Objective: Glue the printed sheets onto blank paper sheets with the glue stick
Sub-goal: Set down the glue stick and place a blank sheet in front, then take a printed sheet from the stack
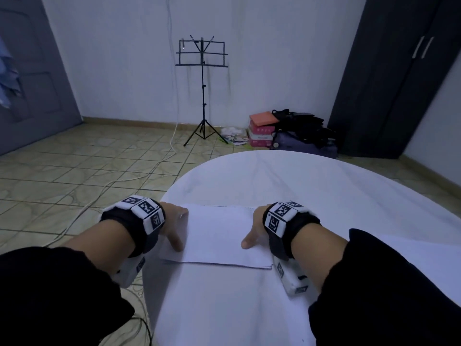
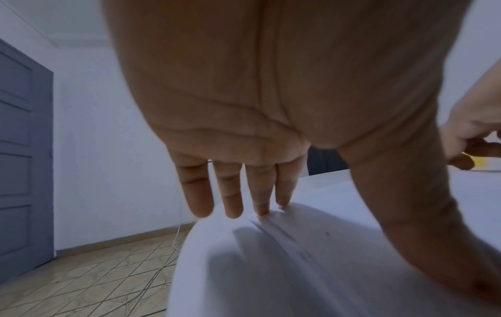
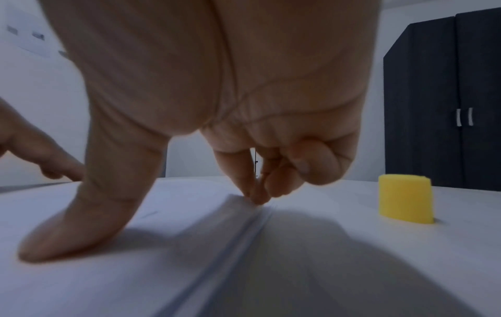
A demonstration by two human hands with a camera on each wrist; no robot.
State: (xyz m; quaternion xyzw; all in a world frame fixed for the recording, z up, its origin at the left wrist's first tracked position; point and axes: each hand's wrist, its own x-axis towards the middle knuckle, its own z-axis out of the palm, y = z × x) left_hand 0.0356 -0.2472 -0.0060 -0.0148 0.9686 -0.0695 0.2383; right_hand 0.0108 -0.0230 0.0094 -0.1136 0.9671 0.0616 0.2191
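At the table's (image 1: 324,196) near edge, the paper stack (image 1: 219,236) lies between both hands, the left hand (image 1: 172,226) at nine o'clock with fingers straight, the right hand (image 1: 254,231) at three o'clock loosely curled, gripping nothing, likely squaring the edges; a yellow cylinder (image 3: 405,198), perhaps the glue, stands at the right hand's three o'clock.

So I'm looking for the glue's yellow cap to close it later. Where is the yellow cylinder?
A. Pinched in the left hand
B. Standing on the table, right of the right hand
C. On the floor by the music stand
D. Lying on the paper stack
B: the right wrist view shows the yellow cylinder upright on the table, apart from the right hand and off the paper stack.
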